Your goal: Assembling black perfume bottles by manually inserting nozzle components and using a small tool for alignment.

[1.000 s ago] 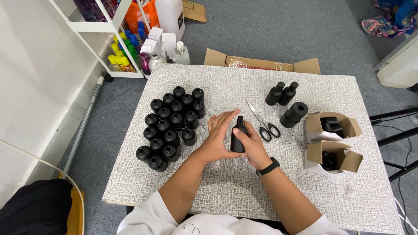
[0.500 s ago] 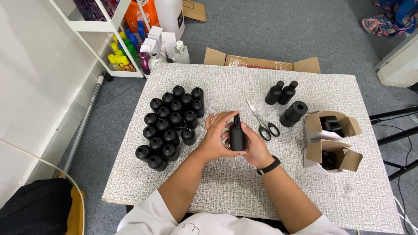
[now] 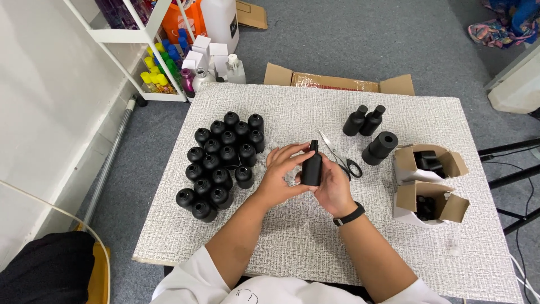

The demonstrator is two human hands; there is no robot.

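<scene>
A person seated at a table (image 3: 292,236) covered in pale textured cloth held one small black bottle (image 3: 311,168) upright above the middle of it. The left hand (image 3: 279,175) curled around the bottle's left side, fingers pinching near its narrow neck, while the right hand (image 3: 333,188) (a black band at its wrist) cupped the bottle's base and right side. Both hands were closed on the bottle.

To the left of the held bottle stood a tight cluster of black bottles (image 3: 222,160) on the table. Just to its right lay a pair of scissors (image 3: 340,159) with black handles. Farther right were two more black bottles (image 3: 364,120), a black cylinder (image 3: 381,147), and two open small cardboard boxes (image 3: 424,183) with dark items inside.
</scene>
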